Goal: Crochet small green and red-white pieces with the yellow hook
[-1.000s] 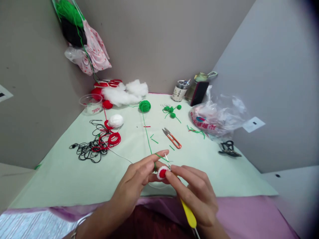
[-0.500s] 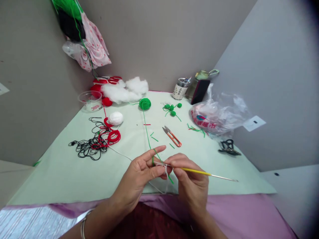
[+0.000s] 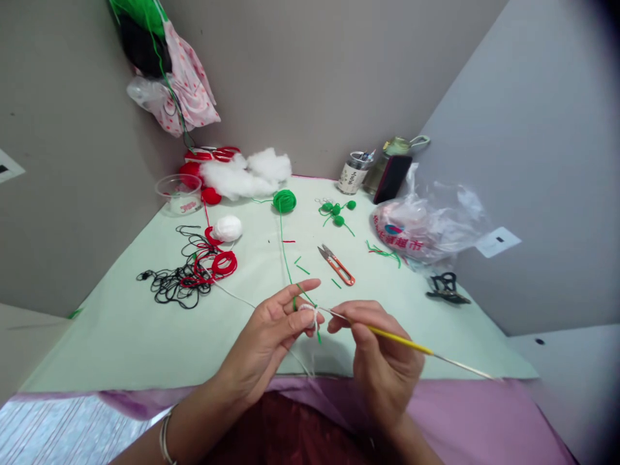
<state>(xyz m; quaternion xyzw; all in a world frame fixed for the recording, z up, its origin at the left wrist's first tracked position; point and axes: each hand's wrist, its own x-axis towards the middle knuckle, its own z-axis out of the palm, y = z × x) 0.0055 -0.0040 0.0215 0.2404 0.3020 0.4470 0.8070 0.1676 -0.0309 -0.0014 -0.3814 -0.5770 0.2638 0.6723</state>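
Observation:
Between the thumb and fingers of my left hand (image 3: 264, 332) is pinched a small white crochet piece (image 3: 309, 312). Green yarn (image 3: 287, 258) runs from the green yarn ball (image 3: 284, 201) over my raised index finger and loops round another finger. My right hand (image 3: 385, 355) grips a crochet hook (image 3: 397, 336) by its yellow handle, pen-like. The hook's thin metal tip reaches the edge of the white piece, where the green yarn meets it. A short green tail hangs below. White yarn trails from the white ball (image 3: 227, 228) towards my left hand.
Orange thread snips (image 3: 336, 265) lie beyond my hands, near small green knitted balls (image 3: 339, 220). Tangled black cord (image 3: 174, 284) and red yarn (image 3: 223, 263) are at left. White stuffing (image 3: 242, 177), a clear tub (image 3: 179, 197), a can (image 3: 352, 174), a plastic bag (image 3: 421, 223) and a black claw clip (image 3: 446, 289) stand around.
My right hand has drawn the hook rightward and slightly down, so more of its shaft shows outside the white piece. My left hand keeps its pinch. The view has shifted slightly.

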